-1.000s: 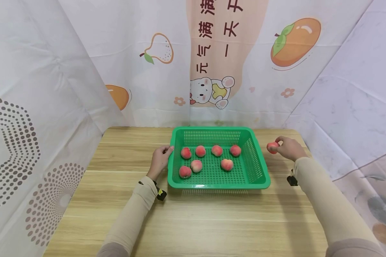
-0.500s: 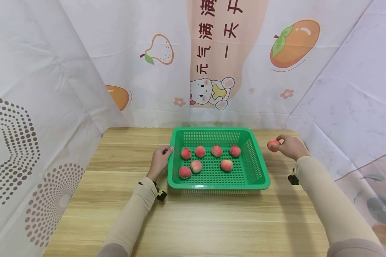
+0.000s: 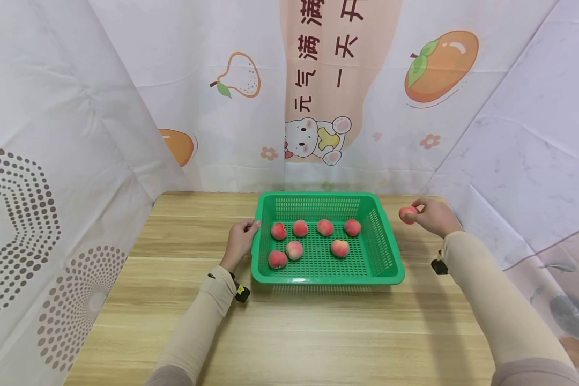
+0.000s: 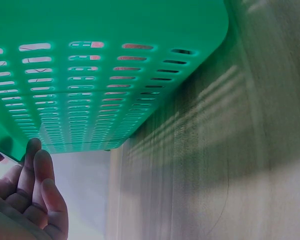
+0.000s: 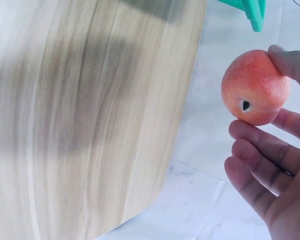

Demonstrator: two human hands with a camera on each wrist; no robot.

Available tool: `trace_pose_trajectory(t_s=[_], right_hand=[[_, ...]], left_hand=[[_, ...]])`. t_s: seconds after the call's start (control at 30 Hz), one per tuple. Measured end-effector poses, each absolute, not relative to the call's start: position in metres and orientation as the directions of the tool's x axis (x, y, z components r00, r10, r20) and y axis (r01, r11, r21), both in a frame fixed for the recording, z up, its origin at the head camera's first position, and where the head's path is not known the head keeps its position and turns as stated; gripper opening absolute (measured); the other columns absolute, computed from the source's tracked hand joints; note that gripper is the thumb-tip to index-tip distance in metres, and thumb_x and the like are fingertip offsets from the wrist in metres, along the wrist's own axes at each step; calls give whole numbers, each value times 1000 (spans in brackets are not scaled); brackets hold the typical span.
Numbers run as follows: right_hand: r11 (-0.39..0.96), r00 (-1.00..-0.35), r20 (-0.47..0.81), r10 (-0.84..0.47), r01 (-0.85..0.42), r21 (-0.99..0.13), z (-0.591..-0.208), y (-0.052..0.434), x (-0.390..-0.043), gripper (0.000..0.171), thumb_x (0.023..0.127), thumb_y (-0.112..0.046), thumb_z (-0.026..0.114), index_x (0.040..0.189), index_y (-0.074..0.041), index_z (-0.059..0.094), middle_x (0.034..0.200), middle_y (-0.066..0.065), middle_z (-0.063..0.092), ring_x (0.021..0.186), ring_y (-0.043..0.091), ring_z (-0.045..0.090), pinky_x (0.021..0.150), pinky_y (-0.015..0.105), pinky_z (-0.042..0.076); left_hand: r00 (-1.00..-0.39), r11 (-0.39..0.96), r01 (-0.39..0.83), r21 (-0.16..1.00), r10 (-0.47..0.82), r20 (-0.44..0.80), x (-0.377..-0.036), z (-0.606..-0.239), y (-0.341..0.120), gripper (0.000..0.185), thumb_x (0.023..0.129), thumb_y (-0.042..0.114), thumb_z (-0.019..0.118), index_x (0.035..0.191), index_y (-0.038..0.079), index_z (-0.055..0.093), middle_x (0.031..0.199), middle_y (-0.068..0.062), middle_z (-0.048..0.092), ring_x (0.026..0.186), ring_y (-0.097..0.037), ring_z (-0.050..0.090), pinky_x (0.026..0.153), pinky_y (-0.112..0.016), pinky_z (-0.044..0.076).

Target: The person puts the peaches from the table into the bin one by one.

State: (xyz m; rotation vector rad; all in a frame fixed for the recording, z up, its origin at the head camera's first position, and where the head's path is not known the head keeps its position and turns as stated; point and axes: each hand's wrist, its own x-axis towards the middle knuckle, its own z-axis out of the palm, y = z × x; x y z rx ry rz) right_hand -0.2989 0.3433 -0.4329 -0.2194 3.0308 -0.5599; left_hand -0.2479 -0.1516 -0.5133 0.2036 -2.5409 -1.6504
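Right of the basket: peach lifted, moving up/away a bit vs 1 s ago.

R hand (image 3: 434, 217) pinches one peach (image 3: 407, 214) between thumb and fingertips (image 5: 285, 120), held in the air just beside the green basket (image 3: 391, 252) far-right corner; it's drifted slightly higher and toward the back edge of the surface (image 3: 318, 332) since earlier frames. L hand (image 3: 238, 241) unchanged, fingers curled on basket's left rim, steadying it. Seven peaches (image 3: 340, 247) inside haven't moved. Judgement: fruit is mid-carry, not yet over the basket; no drop made so far.
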Motion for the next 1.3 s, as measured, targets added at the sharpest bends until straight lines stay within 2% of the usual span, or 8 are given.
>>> trace_pose_trajectory(t_s=[0.67,0.93,1.3], right_hand=[[929,-990,-25,-141,-123,-350,-423,331,-299,67,86,-63,61,118,-4,61,94,16,69,81,27,61,67,38,47],[926,-988,-38,-150,-127,-356,-418,323,-300,66,87,-63,60,118,-6,60,98,17,69,84,29,62,70,41,48],[913,-985,-18,-172,-153,-378,-413,311,-301,62,87,-56,64,119,-2,60,93,17,67,80,28,59,66,35,45]], left_hand=[[-986,398,-53,916,-164,14,-247,-513,-152,38,99,34,56,114,2,69,98,-14,67,84,-19,57,70,-24,45],[-987,407,-61,911,-163,7,-247,-513,-152,40,99,35,56,116,1,68,101,-15,68,87,-20,58,71,-23,45],[-987,398,-63,915,-160,1,-247,-513,-152,40,99,36,56,117,2,68,103,-15,68,89,-21,59,72,-24,45]])
